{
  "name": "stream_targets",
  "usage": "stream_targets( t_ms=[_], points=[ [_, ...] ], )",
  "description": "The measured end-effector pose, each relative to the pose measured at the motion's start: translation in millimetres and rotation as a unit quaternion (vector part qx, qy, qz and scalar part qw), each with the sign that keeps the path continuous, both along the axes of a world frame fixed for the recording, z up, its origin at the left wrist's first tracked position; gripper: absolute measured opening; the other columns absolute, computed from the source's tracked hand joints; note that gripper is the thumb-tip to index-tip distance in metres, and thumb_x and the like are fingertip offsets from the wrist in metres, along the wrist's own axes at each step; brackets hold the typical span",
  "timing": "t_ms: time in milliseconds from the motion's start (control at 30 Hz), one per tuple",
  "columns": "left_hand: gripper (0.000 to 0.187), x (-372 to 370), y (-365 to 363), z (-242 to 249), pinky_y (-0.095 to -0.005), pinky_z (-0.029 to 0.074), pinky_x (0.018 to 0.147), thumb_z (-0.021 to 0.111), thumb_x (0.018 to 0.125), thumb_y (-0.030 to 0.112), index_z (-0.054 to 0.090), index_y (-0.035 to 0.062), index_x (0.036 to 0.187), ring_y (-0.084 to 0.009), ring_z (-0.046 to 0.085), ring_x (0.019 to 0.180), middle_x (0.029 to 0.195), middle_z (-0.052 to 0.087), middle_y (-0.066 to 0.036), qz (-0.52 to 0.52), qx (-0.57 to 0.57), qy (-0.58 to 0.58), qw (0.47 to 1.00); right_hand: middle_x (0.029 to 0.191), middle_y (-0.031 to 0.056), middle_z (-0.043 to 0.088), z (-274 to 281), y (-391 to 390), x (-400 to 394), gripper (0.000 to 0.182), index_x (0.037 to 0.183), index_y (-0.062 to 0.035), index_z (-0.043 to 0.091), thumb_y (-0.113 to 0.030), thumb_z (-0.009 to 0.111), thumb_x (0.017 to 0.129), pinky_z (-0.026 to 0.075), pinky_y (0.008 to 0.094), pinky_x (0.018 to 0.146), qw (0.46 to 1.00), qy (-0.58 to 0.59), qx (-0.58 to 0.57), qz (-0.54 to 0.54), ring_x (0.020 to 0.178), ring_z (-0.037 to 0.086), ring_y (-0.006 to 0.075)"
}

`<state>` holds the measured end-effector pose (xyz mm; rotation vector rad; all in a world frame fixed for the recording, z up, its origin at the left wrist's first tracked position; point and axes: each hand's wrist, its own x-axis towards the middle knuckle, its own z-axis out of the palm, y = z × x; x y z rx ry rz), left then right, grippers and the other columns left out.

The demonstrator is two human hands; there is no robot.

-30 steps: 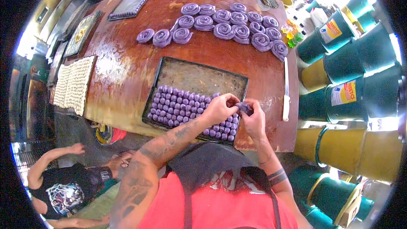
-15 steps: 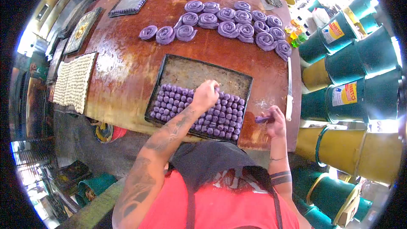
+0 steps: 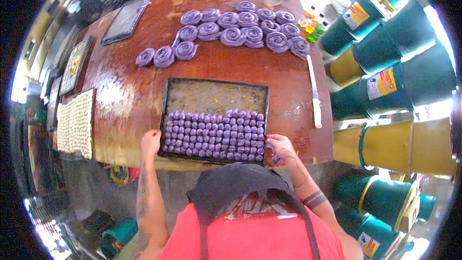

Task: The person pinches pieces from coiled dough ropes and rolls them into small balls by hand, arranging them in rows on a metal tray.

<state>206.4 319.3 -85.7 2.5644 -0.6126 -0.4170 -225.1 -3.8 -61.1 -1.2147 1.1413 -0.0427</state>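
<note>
A dark rectangular baking tray [image 3: 216, 94] lies near the table's front edge. Tight rows of small purple dough balls [image 3: 211, 135] fill its front part, and its back part shows bare metal. My left hand [image 3: 151, 141] is closed at the tray's left rim, fingertips against the edge. At the right rim, my right hand [image 3: 282, 148] is closed with its fingertips at the tray's side. A purple dough piece [image 3: 275, 159] shows beneath that hand, partly hidden by the palm.
Coiled purple dough ropes [image 3: 233, 37] lie across the table's far side. A long white-handled knife [image 3: 316, 108] rests at the right. Pale dough balls [image 3: 75, 123] sit in rows at the left, near another tray [image 3: 126, 20]. Green barrels [image 3: 390, 86] stand beyond the right edge.
My left hand has left the dough balls and moved to the tray's left rim. My right hand has come leftward to the right rim with the purple dough. The view has turned.
</note>
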Motion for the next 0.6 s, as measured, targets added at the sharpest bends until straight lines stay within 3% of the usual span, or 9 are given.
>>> stream_targets(
  t_ms=[100, 167, 233, 300, 367, 433, 467, 567, 600],
  points=[
    [0.034, -18.2, 8.5, 1.4, -0.0425, 0.049, 0.082, 0.060, 0.085, 0.026, 0.069, -0.0023, 0.102, -0.0369, 0.066, 0.094, 0.095, 0.068, -0.024, -0.007, -0.037, -0.044, 0.998, 0.105, 0.0118, 0.073, 44.6, 7.9, 24.0, 0.036, 0.114, 0.0015, 0.068, -0.019, 0.062, 0.085, 0.054, 0.0356, 0.079, 0.998, 0.061, -0.025, -0.016, 0.086, 0.068, 0.0203],
    [0.034, -22.6, 19.8, 4.4, -0.0420, 0.049, 0.081, 0.063, 0.084, 0.024, 0.070, -0.0029, 0.103, -0.0338, 0.067, 0.090, 0.094, 0.069, -0.023, -0.006, -0.017, -0.017, 1.000, 0.105, 0.0133, 0.073, -26.8, -1.8, 21.8, 0.037, 0.113, 0.0005, 0.069, -0.020, 0.062, 0.083, 0.055, 0.0354, 0.081, 0.998, 0.023, -0.045, -0.040, 0.090, 0.069, 0.0221],
    [0.034, -23.8, 26.0, -0.6, -0.0415, 0.049, 0.080, 0.065, 0.082, 0.021, 0.070, -0.0034, 0.104, -0.0308, 0.067, 0.086, 0.092, 0.070, -0.021, -0.007, -0.005, 0.009, 1.000, 0.104, 0.0139, 0.073, -26.4, -11.3, 33.9, 0.035, 0.110, -0.0002, 0.070, -0.020, 0.061, 0.082, 0.054, 0.0367, 0.082, 0.988, 0.042, -0.148, -0.027, 0.092, 0.070, 0.0252],
    [0.035, -9.7, 36.8, -39.8, -0.0409, 0.049, 0.089, 0.067, 0.082, 0.020, 0.070, -0.0041, 0.108, -0.0340, 0.067, 0.096, 0.101, 0.071, -0.021, 0.019, -0.041, 0.063, 0.997, 0.101, 0.0168, 0.073, 0.1, -23.5, 42.8, 0.032, 0.105, -0.0029, 0.073, -0.021, 0.060, 0.081, 0.054, 0.0376, 0.085, 0.979, 0.057, -0.195, -0.011, 0.094, 0.069, 0.0289],
    [0.035, -24.3, 27.2, -28.3, -0.0414, 0.048, 0.091, 0.066, 0.083, 0.019, 0.069, -0.0065, 0.107, -0.0346, 0.066, 0.099, 0.105, 0.069, -0.024, -0.021, -0.070, -0.026, 0.997, 0.096, 0.0188, 0.072, 18.6, -36.6, 47.4, 0.029, 0.097, -0.0053, 0.074, -0.022, 0.059, 0.079, 0.054, 0.0395, 0.083, 0.972, 0.115, -0.200, 0.042, 0.092, 0.070, 0.0314],
    [0.034, -14.4, 21.4, -31.6, -0.0402, 0.048, 0.092, 0.065, 0.085, 0.020, 0.068, -0.0090, 0.103, -0.0348, 0.064, 0.100, 0.103, 0.069, -0.024, -0.032, -0.003, -0.015, 0.999, 0.090, 0.0192, 0.071, 10.5, -45.7, 43.1, 0.027, 0.091, -0.0062, 0.074, -0.022, 0.058, 0.076, 0.055, 0.0425, 0.080, 0.965, 0.062, -0.236, 0.097, 0.086, 0.070, 0.0338],
    [0.039, -21.4, 13.6, -14.3, -0.0420, 0.046, 0.095, 0.064, 0.087, 0.026, 0.067, -0.0076, 0.107, -0.0365, 0.062, 0.103, 0.109, 0.067, -0.024, -0.045, -0.003, 0.007, 0.999, 0.088, 0.0191, 0.071, 10.2, -43.6, 41.7, 0.022, 0.083, -0.0046, 0.072, -0.019, 0.058, 0.075, 0.055, 0.0466, 0.077, 0.965, 0.058, -0.252, 0.050, 0.081, 0.069, 0.0370],
    [0.048, -37.9, 7.0, 29.8, -0.0452, 0.043, 0.101, 0.062, 0.090, 0.035, 0.064, -0.0046, 0.116, -0.0395, 0.057, 0.111, 0.120, 0.064, -0.024, -0.068, 0.008, 0.049, 0.996, 0.091, 0.0224, 0.070, 60.8, -49.3, 23.9, 0.021, 0.086, -0.0032, 0.070, -0.016, 0.058, 0.075, 0.054, 0.0474, 0.077, 0.931, 0.086, -0.336, 0.117, 0.084, 0.067, 0.0394],
    [0.047, -34.7, 2.5, 29.0, -0.0448, 0.043, 0.101, 0.062, 0.090, 0.034, 0.064, -0.0043, 0.116, -0.0391, 0.057, 0.112, 0.120, 0.064, -0.024, -0.073, 0.012, 0.048, 0.996, 0.089, 0.0247, 0.068, 37.4, -53.4, 20.3, 0.021, 0.091, -0.0031, 0.068, -0.012, 0.057, 0.076, 0.053, 0.0497, 0.074, 0.895, 0.067, -0.429, 0.105, 0.085, 0.066, 0.0421]
  ],
)
